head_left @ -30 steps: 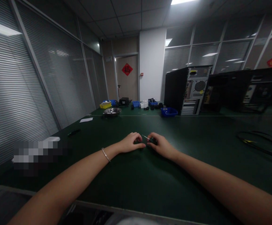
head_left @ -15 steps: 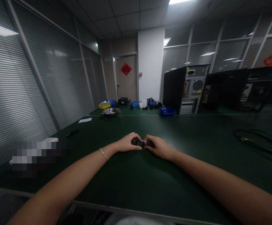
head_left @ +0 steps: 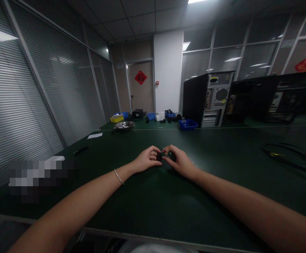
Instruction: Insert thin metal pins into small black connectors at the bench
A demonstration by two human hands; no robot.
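Observation:
My left hand (head_left: pixel 148 159) is closed on a small black part (head_left: pixel 159 156), held between thumb and fingers over the middle of the green table. Close beside it, my right hand (head_left: pixel 180 161) grips a screwdriver (head_left: pixel 172 155) by its dark handle. The thin metal shaft now points up and to the left, above the black part. The right fingertips reach toward the part, and something small and greenish shows between the two hands, too small to name. The fingers hide much of the part and of the handle.
At the back stand a metal bowl (head_left: pixel 124 126), a blue bin (head_left: pixel 188 124), a yellow bin (head_left: pixel 116 118) and a computer tower (head_left: pixel 208 100). Black cables (head_left: pixel 295 156) lie at the right. A dark pen-like thing (head_left: pixel 80 151) and white paper (head_left: pixel 95 135) lie on the left of the green table (head_left: pixel 142 203).
The screwdriver has tilted so its shaft points higher, away from the black part. My right fingertips have come up to the part, and both hands have closed in slightly.

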